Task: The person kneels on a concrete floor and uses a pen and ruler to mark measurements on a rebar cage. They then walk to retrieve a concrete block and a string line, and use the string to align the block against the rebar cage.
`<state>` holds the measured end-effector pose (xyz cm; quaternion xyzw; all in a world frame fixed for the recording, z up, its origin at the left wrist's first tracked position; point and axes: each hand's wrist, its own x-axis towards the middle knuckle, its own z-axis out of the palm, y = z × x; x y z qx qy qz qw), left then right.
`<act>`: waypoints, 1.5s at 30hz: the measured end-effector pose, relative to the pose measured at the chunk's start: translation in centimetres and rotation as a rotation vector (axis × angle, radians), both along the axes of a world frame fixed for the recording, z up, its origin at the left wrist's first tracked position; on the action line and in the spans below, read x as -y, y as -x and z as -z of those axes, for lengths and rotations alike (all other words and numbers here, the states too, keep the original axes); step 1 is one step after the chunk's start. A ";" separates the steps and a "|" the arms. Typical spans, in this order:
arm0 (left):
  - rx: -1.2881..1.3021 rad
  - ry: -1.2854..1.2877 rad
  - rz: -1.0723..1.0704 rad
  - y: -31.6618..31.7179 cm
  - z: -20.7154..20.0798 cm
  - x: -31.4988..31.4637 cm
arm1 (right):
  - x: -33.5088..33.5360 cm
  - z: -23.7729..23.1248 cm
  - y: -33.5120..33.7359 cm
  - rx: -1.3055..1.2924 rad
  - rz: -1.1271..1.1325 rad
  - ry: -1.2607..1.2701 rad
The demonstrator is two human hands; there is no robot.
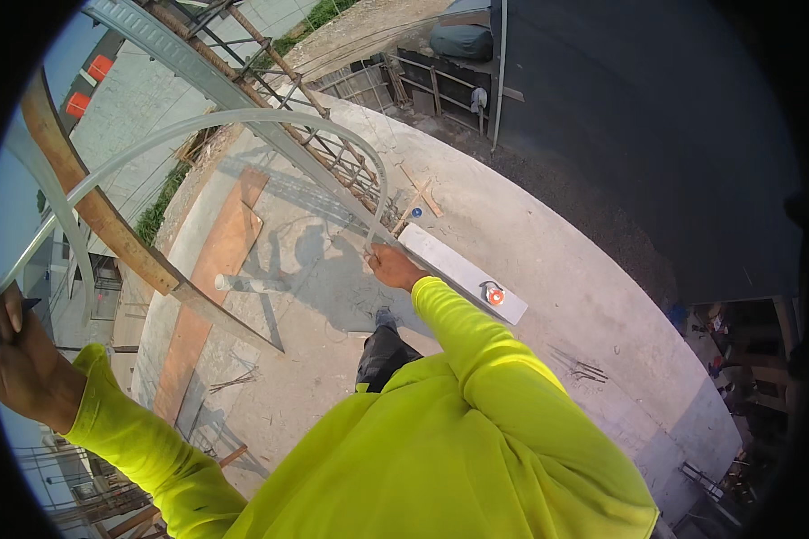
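Observation:
A clear flexible hose (234, 117) arcs high in front of me, running from one hand to the other. At the far left, my raised left hand (27, 364) is closed around the hose near the dark rim of the view. A small dark pointed thing (31, 304) sticks out by its fingers; its kind cannot be made out. Lower down in the middle, my right hand (395, 268) pinches the hose's other part, beside the end of a long white block (449, 263). On that block rests a small round orange-and-white item (494, 294).
A wooden board (108, 220) and a grey metal beam (279, 135) slant across the left. Tied rebar (328, 153) rises beyond my right hand. Brown plywood (216, 269), a pale pipe (243, 284) and loose rods (589, 370) lie on the concrete slab (548, 260), whose edge curves at the right.

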<state>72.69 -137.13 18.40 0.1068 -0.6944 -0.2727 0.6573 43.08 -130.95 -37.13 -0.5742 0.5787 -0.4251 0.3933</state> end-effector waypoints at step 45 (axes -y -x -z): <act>0.241 -0.245 0.286 18.5 59.1 12.8 | 2.2 28.1 -2.3 0.451 0.991 0.428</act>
